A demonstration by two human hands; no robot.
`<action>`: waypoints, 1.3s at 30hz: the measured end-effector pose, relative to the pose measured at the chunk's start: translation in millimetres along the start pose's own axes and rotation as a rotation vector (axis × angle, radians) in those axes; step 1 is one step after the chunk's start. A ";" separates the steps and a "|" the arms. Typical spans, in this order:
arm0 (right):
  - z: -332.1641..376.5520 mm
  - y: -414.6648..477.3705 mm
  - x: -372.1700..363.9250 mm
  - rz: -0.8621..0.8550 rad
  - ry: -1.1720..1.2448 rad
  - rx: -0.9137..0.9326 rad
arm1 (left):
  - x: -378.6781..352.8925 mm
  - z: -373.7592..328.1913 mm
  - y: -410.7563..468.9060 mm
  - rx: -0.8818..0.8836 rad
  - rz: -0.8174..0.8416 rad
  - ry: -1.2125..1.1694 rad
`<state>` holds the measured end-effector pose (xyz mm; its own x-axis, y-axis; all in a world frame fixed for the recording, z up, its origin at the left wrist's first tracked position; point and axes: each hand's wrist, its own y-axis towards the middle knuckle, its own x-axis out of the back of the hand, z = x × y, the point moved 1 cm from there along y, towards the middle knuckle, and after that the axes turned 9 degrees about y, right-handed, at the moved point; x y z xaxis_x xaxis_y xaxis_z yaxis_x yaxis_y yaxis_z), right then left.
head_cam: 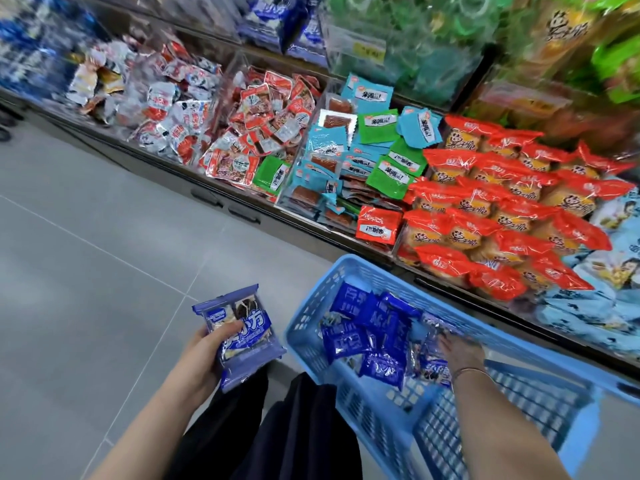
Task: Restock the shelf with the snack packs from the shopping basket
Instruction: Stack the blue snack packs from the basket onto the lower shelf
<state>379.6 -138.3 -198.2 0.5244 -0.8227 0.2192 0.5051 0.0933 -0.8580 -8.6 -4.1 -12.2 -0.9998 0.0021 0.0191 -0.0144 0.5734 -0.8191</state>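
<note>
A light-blue plastic shopping basket (308, 327) stands on the floor at the lower right, with several dark-blue snack packs (349, 341) lying in it. My left hand (204, 351) grips a small stack of blue snack packs (242, 337) to the left of the basket, thumb across the top pack. My right hand (460, 351) reaches down into the basket, fingers on a pack (433, 368) at its right side; blur hides whether they curl round it. The shelf (242, 216) runs across the view above.
The shelf's clear bins hold red-and-white packs (266, 126), teal and green packs (377, 147), and orange-red cake packs (502, 209). Pale-blue packs (606, 278) lie at the far right. Grey tiled floor (86, 271) spreads to the left. My dark trousers (277, 427) are below.
</note>
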 end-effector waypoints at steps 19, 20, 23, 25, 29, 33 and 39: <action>-7.2 -103.9 8.9 0.021 -0.149 0.320 | -31.5 -3.6 -15.2 0.058 0.126 0.029; -6.6 -113.5 9.5 0.033 -0.053 0.275 | -34.3 -7.8 -16.2 0.056 0.145 0.039; -4.6 -143.3 5.1 0.084 0.319 0.109 | -40.7 -20.4 -20.0 0.056 0.213 0.055; -4.3 -163.9 -2.9 0.107 0.472 0.011 | -39.9 -29.5 -23.0 0.050 0.264 0.070; -8.4 -200.7 -29.4 0.221 0.571 -0.129 | -24.0 -54.3 -30.1 0.011 0.330 0.080; -9.6 -240.9 -69.4 0.359 0.595 -0.155 | 10.7 -82.6 -34.5 -0.003 0.361 0.080; -11.7 -289.7 -147.9 0.544 0.610 -0.211 | 80.2 -130.7 -27.1 -0.060 0.402 0.075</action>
<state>147.6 -50.2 12.5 0.1649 -0.8578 -0.4868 0.1189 0.5072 -0.8536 -86.8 87.6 86.4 -0.9220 0.2937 -0.2522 0.3799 0.5617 -0.7350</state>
